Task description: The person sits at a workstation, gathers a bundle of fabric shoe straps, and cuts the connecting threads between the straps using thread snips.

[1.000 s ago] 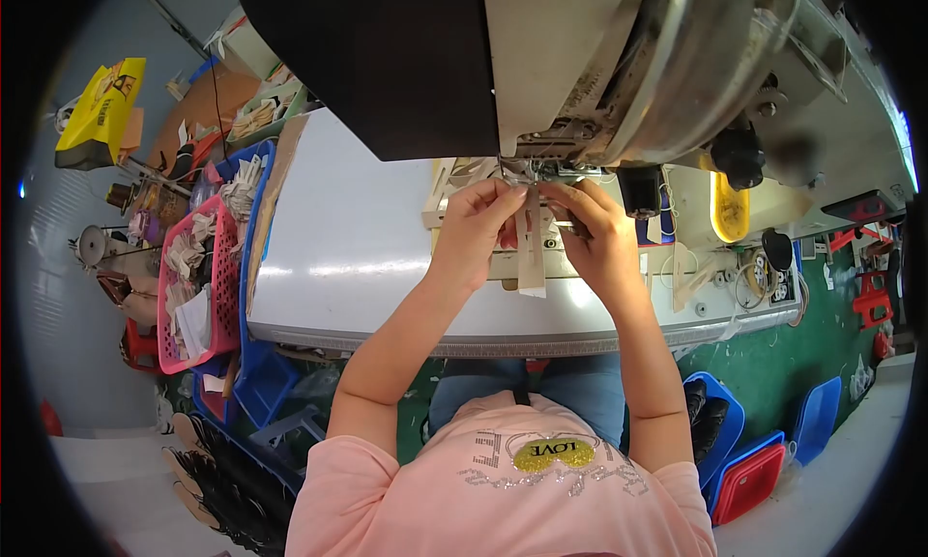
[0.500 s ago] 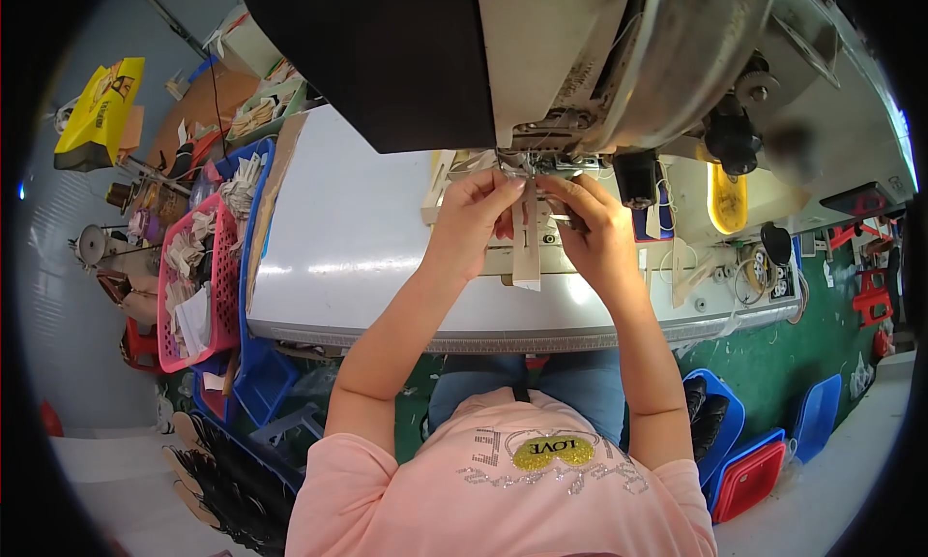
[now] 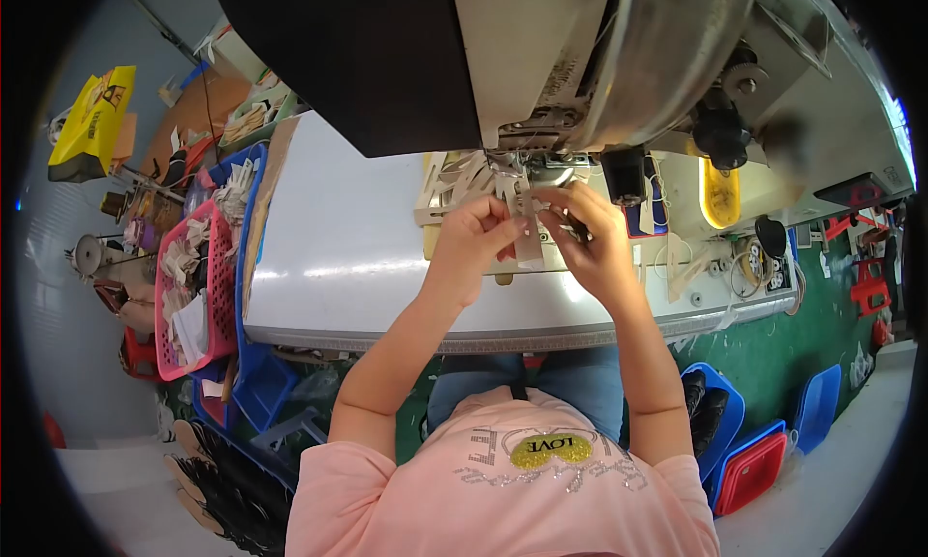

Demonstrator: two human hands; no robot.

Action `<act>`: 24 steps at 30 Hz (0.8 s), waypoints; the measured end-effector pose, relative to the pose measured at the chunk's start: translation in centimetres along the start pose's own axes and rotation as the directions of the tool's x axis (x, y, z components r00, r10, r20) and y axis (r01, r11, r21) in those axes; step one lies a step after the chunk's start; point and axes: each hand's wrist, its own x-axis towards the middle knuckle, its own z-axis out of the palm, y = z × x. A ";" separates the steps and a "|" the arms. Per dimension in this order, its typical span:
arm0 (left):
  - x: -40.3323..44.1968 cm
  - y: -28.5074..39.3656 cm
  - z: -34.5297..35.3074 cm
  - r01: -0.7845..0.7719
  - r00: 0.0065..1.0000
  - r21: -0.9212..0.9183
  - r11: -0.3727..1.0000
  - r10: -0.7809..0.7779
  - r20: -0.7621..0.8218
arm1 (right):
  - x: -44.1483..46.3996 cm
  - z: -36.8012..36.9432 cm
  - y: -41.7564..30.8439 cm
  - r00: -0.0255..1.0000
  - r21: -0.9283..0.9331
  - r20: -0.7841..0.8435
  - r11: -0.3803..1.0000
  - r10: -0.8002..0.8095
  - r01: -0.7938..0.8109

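Strip (image 3: 529, 251), one and pale, hangs at the needle end of one sewing machine (image 3: 530, 49), over the one table (image 3: 333, 219). Two hands flank it: the left hand (image 3: 476, 246) pinches its edge; the right hand (image 3: 592, 236) curls close, its grip unclear.

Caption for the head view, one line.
Left hand and right hand at a pale strip under the sewing machine, pink basket off left.

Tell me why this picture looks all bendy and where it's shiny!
Head view: wide-lens distortion probably curves the table; white glare streaks its top. Head view: black surrounds the picture's rounded edges, and a dark spot beside the black knob looks blurry.
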 end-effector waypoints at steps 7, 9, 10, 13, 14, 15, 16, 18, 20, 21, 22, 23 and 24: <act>-2.2 -0.9 0.3 0.042 0.999 0.012 0.999 -0.042 -0.027 | -3.3 0.1 0.3 0.965 0.197 0.105 0.947 0.238 -0.255; -2.2 -1.1 0.2 0.041 0.999 0.000 0.999 -0.041 -0.028 | -3.7 0.1 -0.4 0.975 0.120 0.033 0.968 0.219 -0.221; -2.2 -1.2 0.3 0.040 0.999 -0.006 0.999 -0.040 -0.035 | -3.9 0.2 -0.4 0.983 0.122 0.019 0.975 0.184 -0.184; -2.1 -1.4 0.5 0.038 0.998 -0.059 0.998 -0.041 -0.037 | -3.8 0.6 -0.4 0.998 0.061 -0.030 0.996 -0.060 0.062; -2.1 -1.5 0.6 0.038 0.999 -0.082 0.996 -0.041 -0.036 | -3.9 0.7 -0.2 0.998 0.030 -0.021 0.997 -0.067 0.068; -2.0 -1.5 0.5 0.033 0.999 -0.073 0.997 -0.036 -0.037 | -3.9 0.8 0.0 0.997 0.023 -0.017 0.997 -0.071 0.072; -2.0 -1.6 0.5 0.028 0.999 -0.064 0.998 -0.031 -0.038 | -3.9 0.8 0.2 0.997 0.016 -0.013 0.997 -0.076 0.076; -1.9 -1.6 0.5 0.022 0.999 -0.039 0.999 -0.023 -0.040 | -3.7 0.7 0.4 0.996 0.004 0.001 0.996 -0.088 0.088; -2.0 -1.2 0.7 0.020 0.999 -0.007 1.000 -0.021 -0.039 | -3.6 0.6 0.6 0.995 -0.007 0.020 0.995 -0.101 0.101; -2.0 -1.1 0.8 0.016 0.999 0.006 1.000 -0.015 -0.044 | -3.5 0.6 0.6 0.994 -0.016 0.027 0.994 -0.109 0.109; -2.0 -1.0 0.8 0.011 0.999 0.020 1.000 -0.010 -0.049 | -3.5 0.6 0.6 0.993 -0.025 0.034 0.993 -0.116 0.117; -2.0 -1.0 0.8 0.006 0.999 0.033 0.999 -0.004 -0.054 | -3.4 0.7 0.7 0.991 -0.033 0.042 0.992 -0.124 0.125; -2.0 -1.1 0.8 0.004 0.998 0.036 0.999 -0.002 -0.060 | -3.4 0.6 0.8 0.989 -0.047 0.049 0.988 -0.142 0.144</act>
